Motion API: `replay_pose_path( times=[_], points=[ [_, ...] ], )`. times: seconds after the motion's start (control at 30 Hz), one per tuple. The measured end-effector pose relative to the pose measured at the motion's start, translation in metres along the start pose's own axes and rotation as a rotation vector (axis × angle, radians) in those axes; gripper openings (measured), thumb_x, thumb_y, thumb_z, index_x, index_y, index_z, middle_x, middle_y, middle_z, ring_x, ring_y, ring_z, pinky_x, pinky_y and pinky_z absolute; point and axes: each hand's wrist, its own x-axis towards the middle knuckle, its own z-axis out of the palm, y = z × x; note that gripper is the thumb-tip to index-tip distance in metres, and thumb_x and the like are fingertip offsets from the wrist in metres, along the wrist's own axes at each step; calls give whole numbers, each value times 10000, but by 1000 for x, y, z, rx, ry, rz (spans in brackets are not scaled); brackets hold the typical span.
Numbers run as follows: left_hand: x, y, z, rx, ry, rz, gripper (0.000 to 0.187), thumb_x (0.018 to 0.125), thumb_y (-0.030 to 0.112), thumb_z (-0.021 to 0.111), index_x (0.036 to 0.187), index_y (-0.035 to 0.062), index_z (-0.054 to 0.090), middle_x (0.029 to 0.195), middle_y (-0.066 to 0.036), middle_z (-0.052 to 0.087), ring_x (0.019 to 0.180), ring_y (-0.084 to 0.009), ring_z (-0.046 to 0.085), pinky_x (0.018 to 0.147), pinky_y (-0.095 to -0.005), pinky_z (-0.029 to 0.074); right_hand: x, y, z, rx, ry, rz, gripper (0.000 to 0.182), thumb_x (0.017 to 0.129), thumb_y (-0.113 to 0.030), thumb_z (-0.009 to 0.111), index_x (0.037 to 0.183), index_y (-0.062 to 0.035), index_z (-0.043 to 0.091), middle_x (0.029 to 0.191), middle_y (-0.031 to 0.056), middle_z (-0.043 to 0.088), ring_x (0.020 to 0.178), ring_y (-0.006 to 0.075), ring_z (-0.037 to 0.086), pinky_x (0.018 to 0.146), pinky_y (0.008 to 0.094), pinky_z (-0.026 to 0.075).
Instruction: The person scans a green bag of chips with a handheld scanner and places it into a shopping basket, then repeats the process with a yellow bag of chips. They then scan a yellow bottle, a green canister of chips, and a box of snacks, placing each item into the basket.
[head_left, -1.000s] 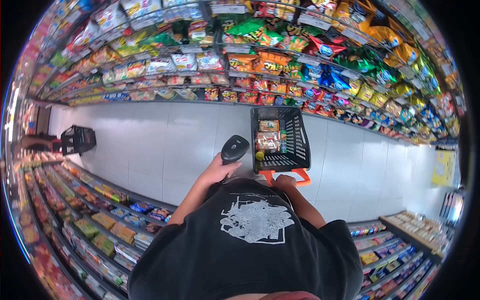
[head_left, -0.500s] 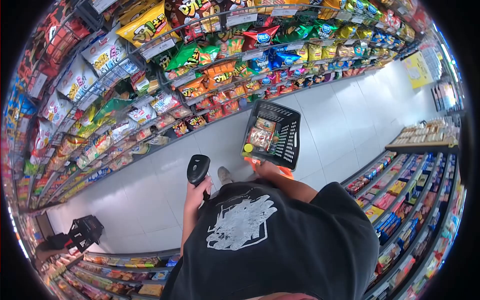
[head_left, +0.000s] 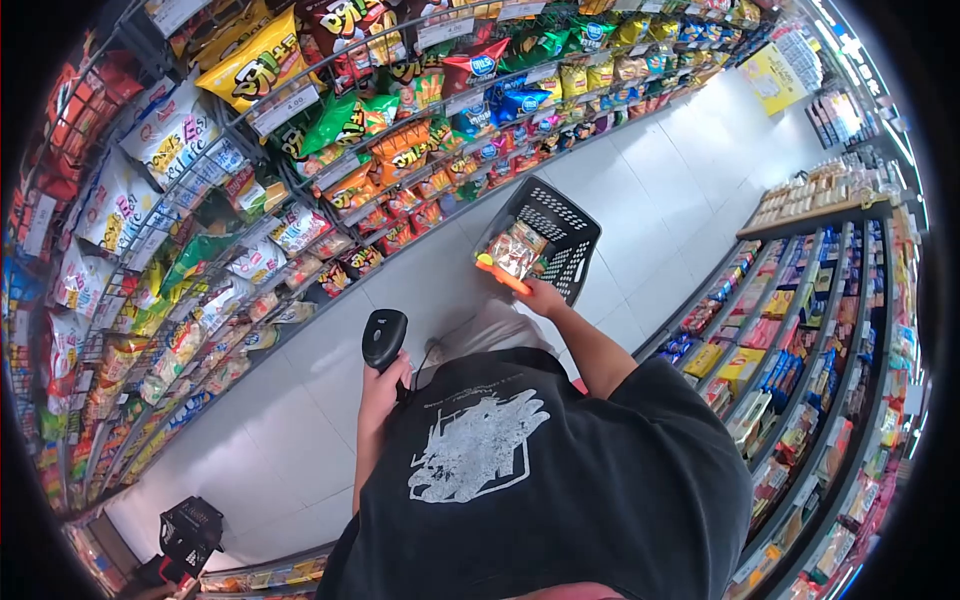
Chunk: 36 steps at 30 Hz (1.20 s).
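My left hand is wrapped round the grip of a black handheld barcode scanner, its head pointing up and forward. My right hand is closed on the orange handle of a black shopping basket with slotted walls. The basket hangs tilted above the floor, in front of my body. Inside lie several packaged foods, one in a clear, shiny wrapper; their exact kinds are too small to read. A small yellow round piece shows at the handle's left end.
Racks of snack bags curve along the left and far side of the aisle. Low shelves of small packets stand on the right. At the lower left is another person's hand beside a dark basket. Pale tiles cover the floor.
The basket has tilted and its orange handle now shows more plainly across its near side. My right hand has shifted slightly up. A leg in pale trousers has come forward; the view has turned.
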Motion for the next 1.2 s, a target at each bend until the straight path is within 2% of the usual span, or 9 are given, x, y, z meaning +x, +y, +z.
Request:
replay_pose_path(
  times=[0.13, 0.2, 0.43, 0.57, 0.67, 0.8, 1.07, 1.1, 1.2],
  points=[
    [1, 3, 13, 45, -67, -24, 70, 936, 39, 628, 902, 45, 568, 632, 8, 513, 560, -90, 490, 563, -278, 402, -25, 27, 13, 10, 81, 167, 567, 896, -606, 618, 1076, -76, 699, 978, 226, 714, 967, 414, 677, 859, 503, 519],
    [4, 3, 23, 83, -89, -12, 84, 934, 49, 634, 879, 46, 572, 625, 8, 513, 559, -94, 492, 560, -277, 398, -16, 31, 18, -28, 34, 232, 576, 903, -623, 576, 1130, -106, 691, 1053, 205, 714, 1036, 394, 671, 905, 490, 514],
    [34, 6, 54, 200, -58, -108, 145, 914, 90, 681, 812, 45, 589, 625, 8, 546, 544, -86, 510, 525, -258, 385, -2, 15, 1, 124, -43, 188, 573, 895, -636, 574, 1126, -134, 726, 1079, 201, 719, 1039, 379, 681, 885, 473, 533],
    [68, -6, 58, 366, -209, -49, 174, 909, 102, 687, 761, 48, 615, 605, 19, 550, 515, -81, 507, 496, -265, 378, 8, 28, 10, 148, 13, 237, 537, 886, -630, 583, 1090, -159, 738, 1037, 181, 730, 999, 377, 690, 872, 466, 537],
    [89, -5, 84, 776, -125, -2, 202, 905, 121, 700, 739, 51, 607, 593, 17, 556, 494, -86, 511, 480, -278, 384, 30, 44, 18, 169, 37, 160, 524, 890, -625, 573, 1110, -177, 732, 1035, 188, 726, 986, 388, 689, 894, 466, 529],
    [116, -10, 133, 665, -176, 29, 229, 898, 139, 717, 726, 49, 595, 587, 16, 568, 499, -94, 533, 479, -293, 399, 48, 70, 17, 213, 24, 102, 507, 897, -603, 585, 1145, -185, 728, 1056, 192, 722, 1019, 382, 681, 902, 458, 523],
    [199, -23, 219, 834, -456, 21, 168, 893, 144, 736, 839, 22, 634, 667, 6, 608, 573, -97, 567, 535, -295, 442, 64, 109, -67, 296, -12, 164, 542, 848, -606, 641, 1037, -112, 762, 1003, 196, 730, 956, 379, 691, 851, 466, 530],
    [213, -32, 222, 860, -483, 85, 192, 881, 162, 757, 913, 0, 658, 752, -40, 665, 667, -136, 626, 620, -327, 499, 72, 118, -71, 306, -6, 168, 548, 846, -606, 641, 1036, -106, 760, 1000, 195, 730, 950, 379, 691, 848, 466, 530],
    [231, -32, 264, 1021, -484, 47, 238, 867, 177, 778, 955, -15, 667, 842, -87, 704, 762, -163, 658, 705, -354, 525, 79, 136, -95, 263, 41, 173, 573, 843, -606, 633, 1033, -79, 754, 998, 196, 729, 942, 384, 690, 842, 467, 532]
  ],
)
